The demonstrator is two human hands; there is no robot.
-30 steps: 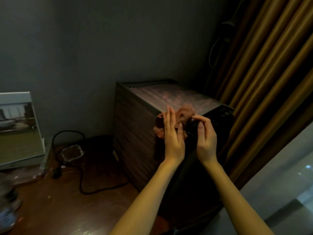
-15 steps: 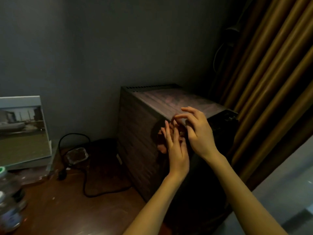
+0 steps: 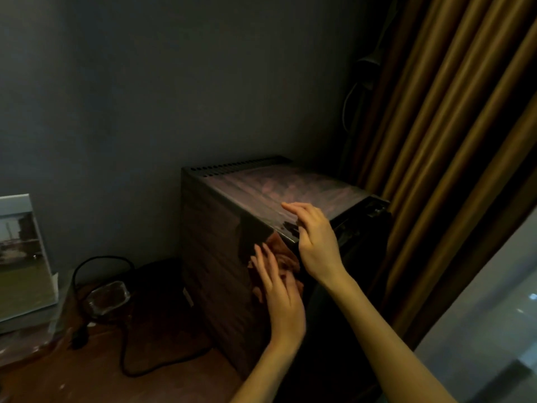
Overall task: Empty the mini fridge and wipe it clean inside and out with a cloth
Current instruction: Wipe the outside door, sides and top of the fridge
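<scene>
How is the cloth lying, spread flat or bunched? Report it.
Bunched: the cloth shows crumpled folds under the left hand, whose straight fingers press it against the side of the mini fridge.

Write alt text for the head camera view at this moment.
A person's left hand presses a reddish cloth flat against the side of a dark mini fridge, near its top front corner. The right hand, fingers relaxed, is over the top's front edge. The fridge stands in a dim corner beside a golden curtain.

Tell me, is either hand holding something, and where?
Nothing is gripped. The left hand presses the reddish cloth flat against the mini fridge side with straight fingers. The right hand, fingers relaxed, is over the top edge, holding nothing.
</scene>
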